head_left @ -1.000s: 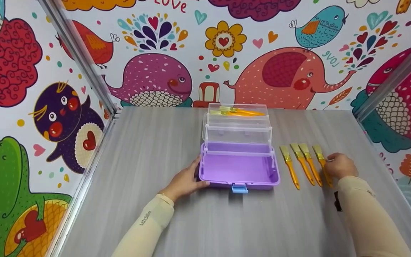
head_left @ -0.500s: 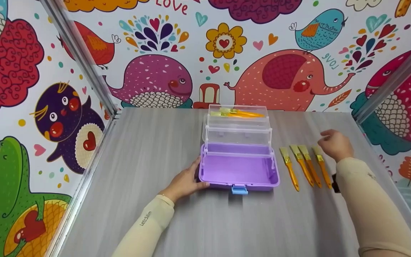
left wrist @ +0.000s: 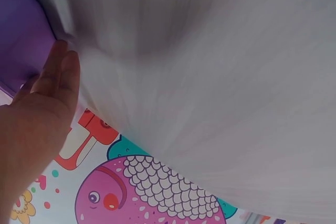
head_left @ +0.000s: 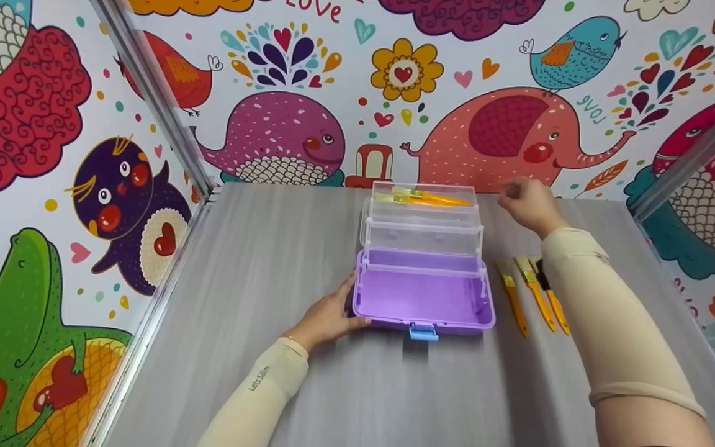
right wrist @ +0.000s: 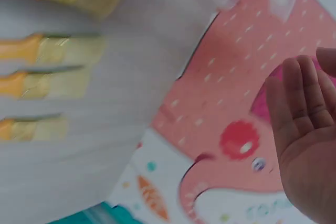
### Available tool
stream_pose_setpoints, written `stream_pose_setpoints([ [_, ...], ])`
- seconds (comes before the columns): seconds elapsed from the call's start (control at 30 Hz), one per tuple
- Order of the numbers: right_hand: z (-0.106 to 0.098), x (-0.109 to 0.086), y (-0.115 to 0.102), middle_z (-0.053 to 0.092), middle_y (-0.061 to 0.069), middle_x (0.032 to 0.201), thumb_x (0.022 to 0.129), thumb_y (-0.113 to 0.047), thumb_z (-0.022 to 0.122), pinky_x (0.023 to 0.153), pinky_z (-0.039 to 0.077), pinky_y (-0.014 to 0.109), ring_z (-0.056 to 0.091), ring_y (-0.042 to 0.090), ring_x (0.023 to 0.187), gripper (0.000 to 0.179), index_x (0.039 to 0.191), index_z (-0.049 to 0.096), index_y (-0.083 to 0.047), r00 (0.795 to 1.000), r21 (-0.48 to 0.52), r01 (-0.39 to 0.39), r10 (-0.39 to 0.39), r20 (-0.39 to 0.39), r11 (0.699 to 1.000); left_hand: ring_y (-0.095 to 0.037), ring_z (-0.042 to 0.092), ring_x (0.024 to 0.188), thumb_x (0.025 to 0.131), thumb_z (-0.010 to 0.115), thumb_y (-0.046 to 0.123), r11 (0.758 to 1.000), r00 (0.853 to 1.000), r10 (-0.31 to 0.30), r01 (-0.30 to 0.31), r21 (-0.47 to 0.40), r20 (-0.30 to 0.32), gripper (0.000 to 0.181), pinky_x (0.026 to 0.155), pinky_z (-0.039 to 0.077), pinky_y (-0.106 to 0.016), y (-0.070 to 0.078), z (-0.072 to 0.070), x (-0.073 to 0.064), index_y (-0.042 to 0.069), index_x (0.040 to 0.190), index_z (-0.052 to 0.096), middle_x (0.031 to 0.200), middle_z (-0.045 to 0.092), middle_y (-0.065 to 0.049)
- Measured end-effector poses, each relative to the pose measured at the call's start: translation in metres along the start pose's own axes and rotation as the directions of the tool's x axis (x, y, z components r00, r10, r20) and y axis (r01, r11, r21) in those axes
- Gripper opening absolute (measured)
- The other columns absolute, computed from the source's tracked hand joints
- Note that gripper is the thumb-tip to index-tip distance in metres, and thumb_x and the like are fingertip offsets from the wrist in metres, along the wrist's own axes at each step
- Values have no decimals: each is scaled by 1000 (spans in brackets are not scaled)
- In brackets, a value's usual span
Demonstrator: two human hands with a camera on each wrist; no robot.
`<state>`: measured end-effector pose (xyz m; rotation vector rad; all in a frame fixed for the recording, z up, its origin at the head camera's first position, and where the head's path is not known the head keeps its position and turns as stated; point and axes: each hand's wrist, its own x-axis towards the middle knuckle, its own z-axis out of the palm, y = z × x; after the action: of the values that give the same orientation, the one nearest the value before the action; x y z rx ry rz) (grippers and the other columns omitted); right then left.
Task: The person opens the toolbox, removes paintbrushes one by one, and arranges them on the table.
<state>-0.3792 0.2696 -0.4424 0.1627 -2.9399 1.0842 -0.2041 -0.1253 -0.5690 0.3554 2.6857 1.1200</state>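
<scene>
A purple plastic box (head_left: pixel 422 298) stands with its clear fold-out trays (head_left: pixel 426 239) raised at the back. My left hand (head_left: pixel 323 318) rests against its left wall, thumb by the front corner; the left wrist view shows the fingers (left wrist: pixel 68 74) lying straight along the purple side. Up beyond the box's right back corner is my right hand (head_left: pixel 532 205), lifted with nothing in it; its fingers (right wrist: pixel 296 95) look extended in the right wrist view. Paintbrushes (head_left: pixel 432 198) with orange handles lie in the top tray. Several more paintbrushes (head_left: pixel 514 301) lie in a row right of the box, one hidden by the right sleeve.
A blue latch (head_left: pixel 423 333) hangs off the box's front edge. The grey tabletop (head_left: pixel 283 248) runs to a back wall (head_left: pixel 308 62) printed with cartoon animals. A similar printed wall (head_left: pixel 35 298) borders the left side.
My right hand has risen from the rightmost paintbrush and swung leftward to the far right of the box. The left hand keeps its place on the box. The head view has shifted slightly.
</scene>
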Motion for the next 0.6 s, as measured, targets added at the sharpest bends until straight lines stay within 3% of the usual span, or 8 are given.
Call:
stream_pose_setpoints([
  [0.23,25,21,-29,66,19,103,94,-10,64,80,55,45,60,31,88,29,121,65,1,997,-33,79,-80,-12,996,-43,52,125,83,77,45,1000,1000,21,-21,14,-4,104,106,40,-52,-1,-2,0,9,160,17,143,48,-29],
  [0.6,58,44,-45,65,18,115,96,-7,62,95,52,48,60,33,104,29,124,64,1,993,19,72,-73,92,997,-42,55,122,83,77,48,1000,1000,-2,2,30,7,105,104,42,-51,-1,-1,0,12,161,16,140,51,-28],
])
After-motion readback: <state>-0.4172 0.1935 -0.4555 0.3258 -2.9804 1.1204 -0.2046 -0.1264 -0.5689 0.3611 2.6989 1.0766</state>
